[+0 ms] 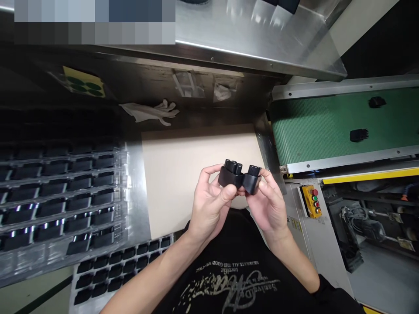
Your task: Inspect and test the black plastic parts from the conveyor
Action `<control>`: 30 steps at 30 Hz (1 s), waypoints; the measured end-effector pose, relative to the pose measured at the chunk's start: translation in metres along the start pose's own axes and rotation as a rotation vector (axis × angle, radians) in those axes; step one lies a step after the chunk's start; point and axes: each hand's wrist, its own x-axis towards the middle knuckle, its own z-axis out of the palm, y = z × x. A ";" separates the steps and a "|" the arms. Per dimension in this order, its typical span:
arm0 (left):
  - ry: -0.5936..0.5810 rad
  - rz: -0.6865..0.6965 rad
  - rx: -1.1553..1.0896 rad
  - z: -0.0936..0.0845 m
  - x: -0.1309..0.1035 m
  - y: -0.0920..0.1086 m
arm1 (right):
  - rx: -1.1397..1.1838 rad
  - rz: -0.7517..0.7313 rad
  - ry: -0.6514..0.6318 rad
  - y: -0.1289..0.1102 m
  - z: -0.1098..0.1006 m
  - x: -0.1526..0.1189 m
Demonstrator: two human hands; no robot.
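Between thumb and fingers, my left hand [211, 203] grips a black plastic connector housing [230, 176] with several round stubs on its top. A second black connector housing [251, 182], seen more from its narrow end, is pinched in my right hand [270, 200]. The two pieces are held side by side in front of my chest, their near ends close together; whether they touch I cannot tell. Beneath them a beige sheet [193, 161] lies on the metal worktable.
At left, clear trays [122, 196] hold rows of black parts; another tray [77, 270] sits below. A white glove [150, 112] lies behind the sheet. On the right, a green conveyor belt [314, 126] carries two black parts, above a yellow button box [311, 201]. A metal shelf [229, 39] overhangs the back.
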 end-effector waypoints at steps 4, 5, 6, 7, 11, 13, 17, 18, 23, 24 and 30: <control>0.057 0.030 -0.004 -0.001 -0.004 0.003 | -0.007 -0.003 -0.030 0.000 0.003 -0.002; 0.074 0.039 -0.003 -0.002 -0.006 0.003 | -0.014 -0.011 -0.026 0.000 0.003 -0.003; 0.092 0.047 -0.002 -0.002 -0.007 0.004 | -0.022 -0.021 -0.017 0.000 0.004 -0.003; 0.109 0.053 0.003 -0.003 -0.008 0.005 | -0.031 -0.033 -0.005 0.000 0.004 -0.004; 0.155 0.081 0.046 -0.006 -0.013 0.007 | -0.086 -0.083 0.042 0.000 0.005 -0.008; 0.175 0.100 0.065 -0.008 -0.014 0.007 | -0.119 -0.102 0.066 0.001 0.004 -0.011; 0.199 0.120 0.090 -0.011 -0.016 0.005 | -0.176 -0.151 0.100 0.005 0.003 -0.015; 0.200 0.120 0.097 -0.012 -0.016 0.005 | -0.186 -0.159 0.102 0.006 0.002 -0.016; 0.205 0.105 0.127 -0.016 -0.016 0.001 | -0.233 -0.159 0.093 0.009 0.000 -0.017; 0.209 0.105 0.126 -0.017 -0.016 0.001 | -0.241 -0.159 0.094 0.009 0.000 -0.017; 0.210 0.094 0.108 -0.018 -0.015 0.001 | -0.279 -0.199 0.112 0.012 0.003 -0.017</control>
